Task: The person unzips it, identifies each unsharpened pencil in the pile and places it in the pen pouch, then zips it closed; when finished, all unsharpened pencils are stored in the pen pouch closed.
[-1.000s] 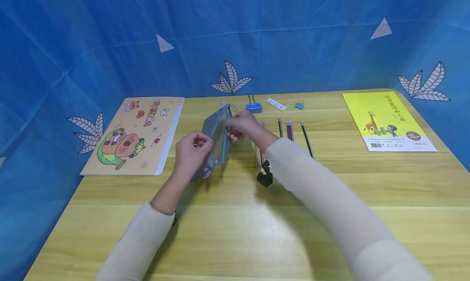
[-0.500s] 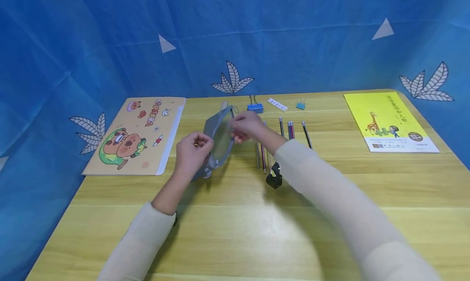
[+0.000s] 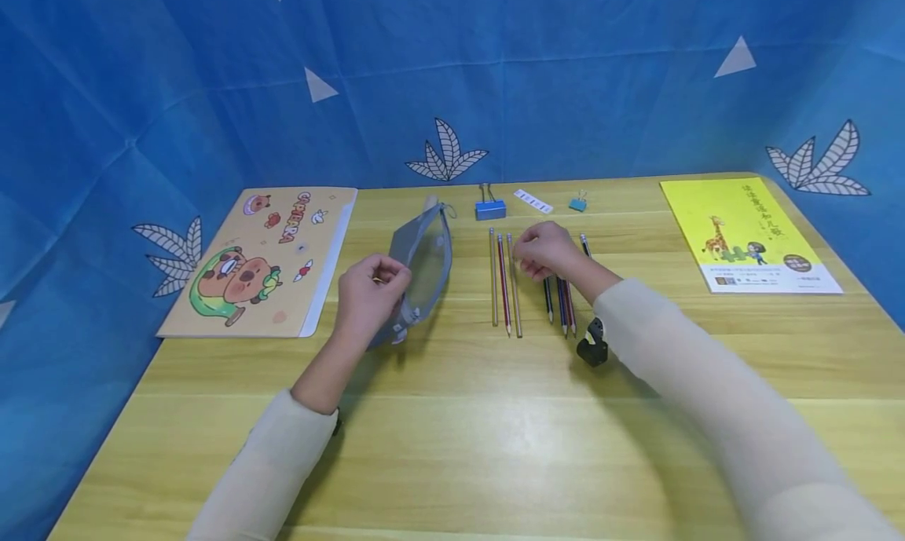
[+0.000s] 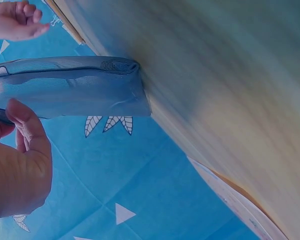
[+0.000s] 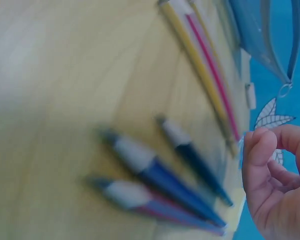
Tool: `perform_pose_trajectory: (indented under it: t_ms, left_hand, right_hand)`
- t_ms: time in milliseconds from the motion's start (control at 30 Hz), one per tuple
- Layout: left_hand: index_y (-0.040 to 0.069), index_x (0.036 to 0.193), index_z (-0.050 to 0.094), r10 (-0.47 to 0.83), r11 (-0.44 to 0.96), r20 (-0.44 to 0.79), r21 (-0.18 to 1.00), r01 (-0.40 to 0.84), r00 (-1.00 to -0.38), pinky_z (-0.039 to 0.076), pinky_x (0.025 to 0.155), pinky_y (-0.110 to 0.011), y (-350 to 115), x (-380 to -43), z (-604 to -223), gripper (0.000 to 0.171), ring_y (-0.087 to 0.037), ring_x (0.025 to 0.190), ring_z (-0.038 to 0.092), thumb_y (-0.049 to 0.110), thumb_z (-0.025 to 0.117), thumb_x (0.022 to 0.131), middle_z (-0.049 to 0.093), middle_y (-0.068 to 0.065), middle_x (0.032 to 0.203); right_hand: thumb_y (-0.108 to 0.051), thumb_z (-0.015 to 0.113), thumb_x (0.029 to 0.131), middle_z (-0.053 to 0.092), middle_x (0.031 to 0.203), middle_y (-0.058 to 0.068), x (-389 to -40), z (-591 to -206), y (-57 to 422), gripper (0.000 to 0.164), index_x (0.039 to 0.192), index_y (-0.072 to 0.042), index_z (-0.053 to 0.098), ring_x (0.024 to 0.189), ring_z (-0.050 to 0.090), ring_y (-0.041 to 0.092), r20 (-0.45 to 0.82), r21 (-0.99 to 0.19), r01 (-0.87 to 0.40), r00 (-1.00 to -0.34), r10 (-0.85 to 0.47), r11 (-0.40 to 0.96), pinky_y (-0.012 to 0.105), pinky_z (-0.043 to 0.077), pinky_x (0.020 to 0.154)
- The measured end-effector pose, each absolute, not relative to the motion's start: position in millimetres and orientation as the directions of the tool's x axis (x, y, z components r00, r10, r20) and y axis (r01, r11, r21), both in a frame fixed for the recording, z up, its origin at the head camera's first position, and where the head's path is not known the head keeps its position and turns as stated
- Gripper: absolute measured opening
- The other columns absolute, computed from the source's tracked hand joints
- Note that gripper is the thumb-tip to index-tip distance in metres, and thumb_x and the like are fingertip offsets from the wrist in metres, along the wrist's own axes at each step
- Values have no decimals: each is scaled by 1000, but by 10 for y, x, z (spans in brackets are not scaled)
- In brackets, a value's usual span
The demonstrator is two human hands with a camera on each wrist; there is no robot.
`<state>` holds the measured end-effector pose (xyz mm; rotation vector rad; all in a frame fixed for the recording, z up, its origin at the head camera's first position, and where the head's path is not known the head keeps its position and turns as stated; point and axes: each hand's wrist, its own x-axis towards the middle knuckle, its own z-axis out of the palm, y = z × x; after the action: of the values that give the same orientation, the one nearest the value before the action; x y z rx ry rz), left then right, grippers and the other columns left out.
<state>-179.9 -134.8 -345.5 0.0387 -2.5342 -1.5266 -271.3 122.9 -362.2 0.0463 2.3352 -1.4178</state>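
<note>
I have the left hand (image 3: 369, 296) pinching the mesh pouch (image 3: 430, 268); my right hand (image 3: 550, 250), fingers curled, holds nothing, near the pencils (image 3: 504, 282).

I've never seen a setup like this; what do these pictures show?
There is no machine here: everything is done bare-handed. The wide view comes from a camera worn on the person's head; the two close ones come from each wrist. The left hand pinches the edge of an open grey zip pouch. The right hand is near a row of pencils, holding nothing that I can see. On the wooden table also lie a capybara folder, a yellow booklet, a blue binder clip, a smaller teal binder clip and a white strip.
</note>
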Motion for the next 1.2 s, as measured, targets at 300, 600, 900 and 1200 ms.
perform_pose_trajectory:
  t_ms: [300, 600, 900, 1200]
  left_hand:
    - [9, 81, 59, -110, 471, 140, 879, 72, -984, 47, 43, -28, -1352, -1804, -3461, 9, -18, 48, 53, 16, 60, 77, 56, -6, 69]
    - [8, 80, 59, -112, 471, 138, 880, 69, -984, 47, 43, -28, -1347, -1804, -3454, 8, -17, 48, 54, 15, 60, 76, 56, -6, 69]
    - [9, 80, 60, -113, 474, 138, 878, 69, -984, 47, 43, -28, -1341, -1804, -3449, 8, -18, 48, 53, 16, 59, 77, 56, -6, 69]
    - [8, 80, 59, -109, 465, 158, 881, 90, -981, 47, 42, -29, -1347, -1809, -3467, 7, -18, 47, 53, 14, 59, 77, 56, -6, 69]
  right_hand:
    - [-14, 54, 82, 58, 73, 18, -2650, -3713, 1326, 21, 98, -1, 54, 47, 53, 17, -345, -810, 185, -917, -198, 557, 29, 49, 47]
    - [-19, 62, 77, 58, 61, 12, -2588, -3740, 1214, 19, 84, -2, 56, 40, 48, 13, -316, -719, 113, -932, -177, 686, 25, 45, 41]
    - [-14, 56, 79, 56, 53, 11, -2573, -3710, 1162, 20, 63, -1, 57, 40, 51, 17, -285, -630, 67, -947, -150, 774, 27, 47, 43]
    - [-12, 55, 77, 53, 45, 11, -2561, -3707, 1116, 27, 52, -1, 55, 37, 51, 21, -253, -556, 36, -959, -128, 831, 27, 44, 40]
